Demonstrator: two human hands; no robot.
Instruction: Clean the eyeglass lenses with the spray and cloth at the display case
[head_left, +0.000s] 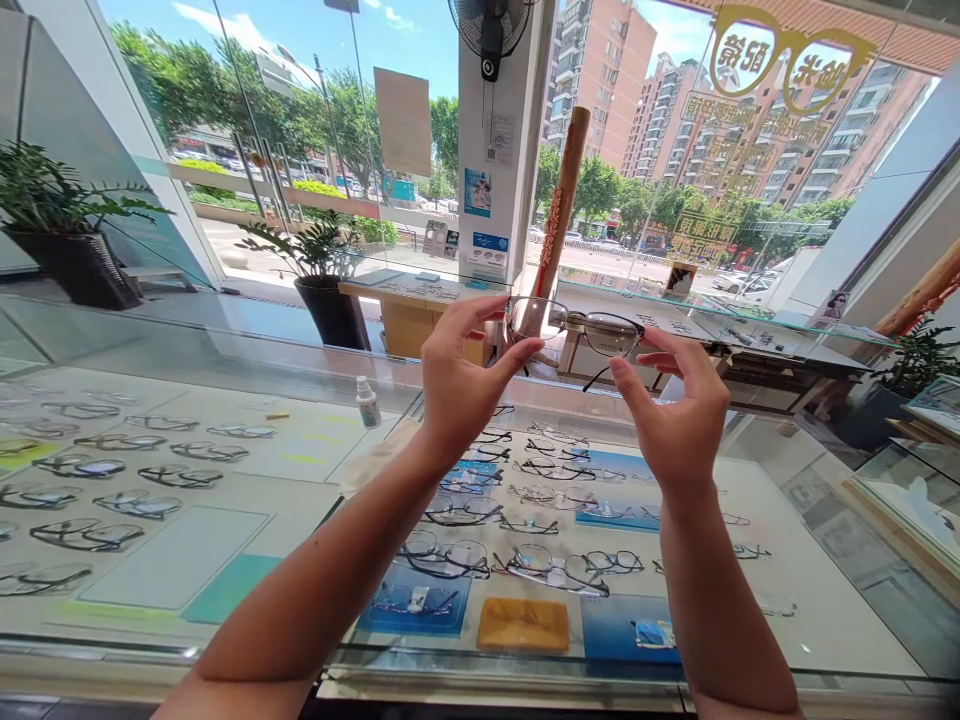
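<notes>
A pair of eyeglasses with thin dark rims is held up in front of me, above the glass display counter. My left hand pinches its left end between thumb and fingers. At the other end, my right hand grips near the right lens, thumb below and fingers behind. One dark temple arm hangs under the right lens. Beneath my arms, rows of eyeglass frames lie inside the glass counter.
A small white bottle stands on the counter beside a pale cloth, left of my left forearm. An orange-brown case lies among the frames. Potted plants, a wooden post and more display cases stand by the windows.
</notes>
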